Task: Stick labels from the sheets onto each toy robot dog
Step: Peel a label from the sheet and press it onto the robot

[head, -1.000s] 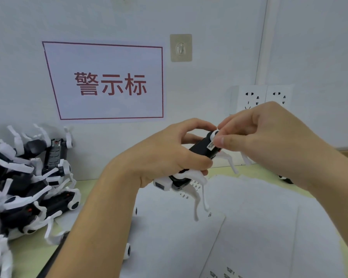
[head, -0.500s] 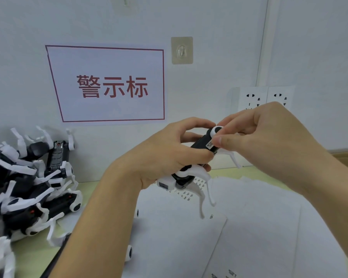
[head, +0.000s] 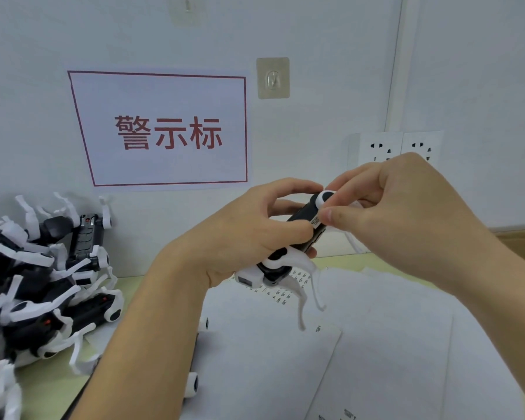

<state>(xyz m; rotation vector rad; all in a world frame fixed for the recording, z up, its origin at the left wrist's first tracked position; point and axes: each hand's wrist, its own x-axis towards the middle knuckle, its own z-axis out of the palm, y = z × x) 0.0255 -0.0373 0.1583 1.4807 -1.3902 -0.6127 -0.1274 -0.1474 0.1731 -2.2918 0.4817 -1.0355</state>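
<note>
Dog gripped by left hand above sheets; right hand pinches label onto it. Weak pressing may leave it crooked.

One held toy dog, two wall sockets, one sign.

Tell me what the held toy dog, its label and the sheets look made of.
Toy robot dog: likely hard plastic, black body with faint sheen, matte white legs moulded thin. Label: seems paper sticker, white with dark print, lying against the body. Label sheets: thin white paper or backing, flat and overlapping; finish unclear.
</note>
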